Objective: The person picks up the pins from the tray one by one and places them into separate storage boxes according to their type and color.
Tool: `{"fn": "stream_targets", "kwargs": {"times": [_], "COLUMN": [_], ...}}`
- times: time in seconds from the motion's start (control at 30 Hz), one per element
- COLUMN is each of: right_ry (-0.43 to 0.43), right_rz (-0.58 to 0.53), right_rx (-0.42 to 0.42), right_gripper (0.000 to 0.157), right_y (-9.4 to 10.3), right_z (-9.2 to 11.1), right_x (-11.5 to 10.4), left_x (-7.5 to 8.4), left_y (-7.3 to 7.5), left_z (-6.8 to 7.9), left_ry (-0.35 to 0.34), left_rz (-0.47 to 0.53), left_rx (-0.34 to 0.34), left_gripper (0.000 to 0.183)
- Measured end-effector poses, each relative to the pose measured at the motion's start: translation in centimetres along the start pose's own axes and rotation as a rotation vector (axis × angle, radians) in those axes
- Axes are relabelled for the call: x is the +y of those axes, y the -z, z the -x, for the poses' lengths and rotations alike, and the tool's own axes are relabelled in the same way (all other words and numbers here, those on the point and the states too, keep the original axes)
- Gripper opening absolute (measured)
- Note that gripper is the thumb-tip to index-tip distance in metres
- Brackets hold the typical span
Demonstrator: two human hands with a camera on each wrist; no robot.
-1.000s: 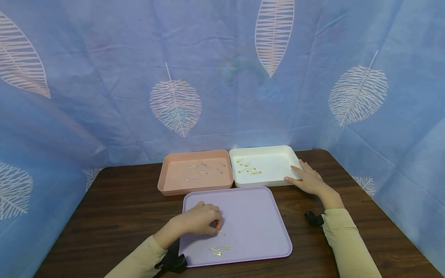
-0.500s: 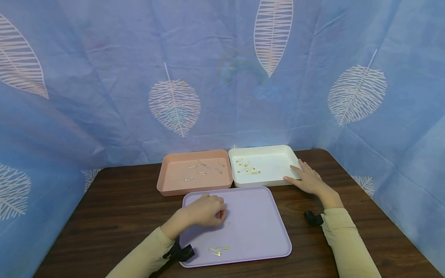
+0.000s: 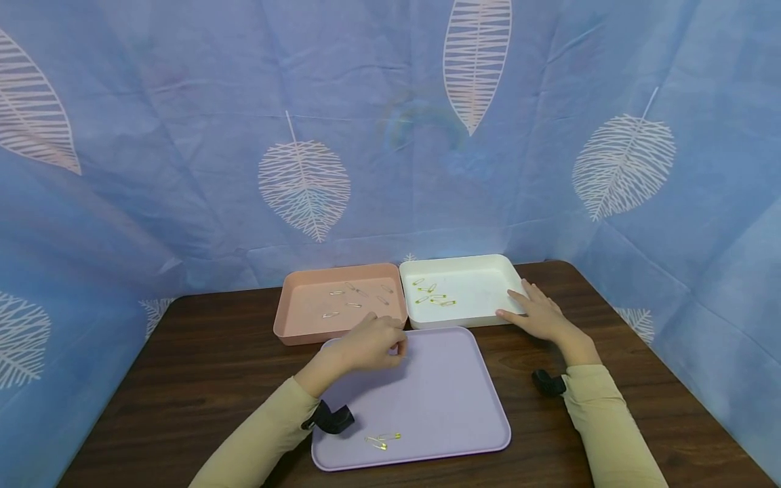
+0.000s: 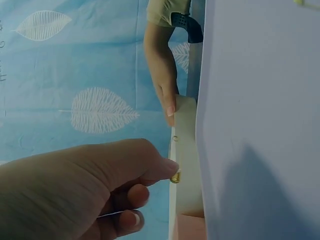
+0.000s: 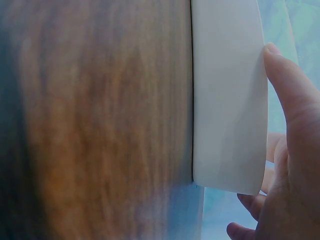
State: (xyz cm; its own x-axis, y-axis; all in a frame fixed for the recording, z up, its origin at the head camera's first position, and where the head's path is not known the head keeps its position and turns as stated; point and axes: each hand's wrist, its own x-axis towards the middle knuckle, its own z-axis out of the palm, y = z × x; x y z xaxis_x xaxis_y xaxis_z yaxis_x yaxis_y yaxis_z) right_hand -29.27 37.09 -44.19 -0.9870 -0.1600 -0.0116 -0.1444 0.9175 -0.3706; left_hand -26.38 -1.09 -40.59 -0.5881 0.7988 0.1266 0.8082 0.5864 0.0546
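Between thumb and fingertips, my left hand [image 3: 369,344] pinches a safety pin above the far part of the lilac tray [image 3: 439,407]. The gold head of that safety pin [image 4: 175,177] shows below the thumb tip in the left wrist view; the rest is mostly hidden. My right hand [image 3: 546,317] rests on the right end of the white tray [image 3: 488,288], fingers spread. In the right wrist view the thumb [image 5: 287,75] touches the rim and the other fingers lie around the corner. Gold safety pins [image 3: 433,298] lie in the white tray's left half.
A pink tray [image 3: 299,318] with several silver safety pins [image 3: 330,314] stands left of the white tray. A few gold safety pins [image 3: 378,444] lie near the lilac tray's front edge. All the trays stand on a dark wooden table [image 3: 183,386], with a blue leaf-print cloth [image 3: 390,135] behind.
My left hand has lifted the safety pin off the lilac tray and moved away from me, toward the back trays. The right hand has stayed on the white tray.
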Motion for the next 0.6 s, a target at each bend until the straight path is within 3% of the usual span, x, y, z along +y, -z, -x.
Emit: {"fn": "stream_targets", "kwargs": {"times": [0.13, 0.4, 0.6], "right_ry": [0.003, 0.013, 0.008], "right_rz": [0.001, 0.013, 0.024], "right_rx": [0.004, 0.015, 0.02], "right_gripper": [0.084, 0.083, 0.083], "right_y": [0.2, 0.1, 0.0], "right_z": [0.1, 0.1, 0.0], "right_x": [0.0, -0.2, 0.0], "left_x": [-0.2, -0.7, -1.0], "left_y": [0.3, 0.6, 0.5], "left_z": [-1.1, -3.3, -5.1], "left_ry": [0.0, -0.047, -0.042], "left_rz": [-0.042, -0.125, -0.186], "left_rx": [0.028, 0.175, 0.229], "left_gripper": [0.01, 0.008, 0.004]}}
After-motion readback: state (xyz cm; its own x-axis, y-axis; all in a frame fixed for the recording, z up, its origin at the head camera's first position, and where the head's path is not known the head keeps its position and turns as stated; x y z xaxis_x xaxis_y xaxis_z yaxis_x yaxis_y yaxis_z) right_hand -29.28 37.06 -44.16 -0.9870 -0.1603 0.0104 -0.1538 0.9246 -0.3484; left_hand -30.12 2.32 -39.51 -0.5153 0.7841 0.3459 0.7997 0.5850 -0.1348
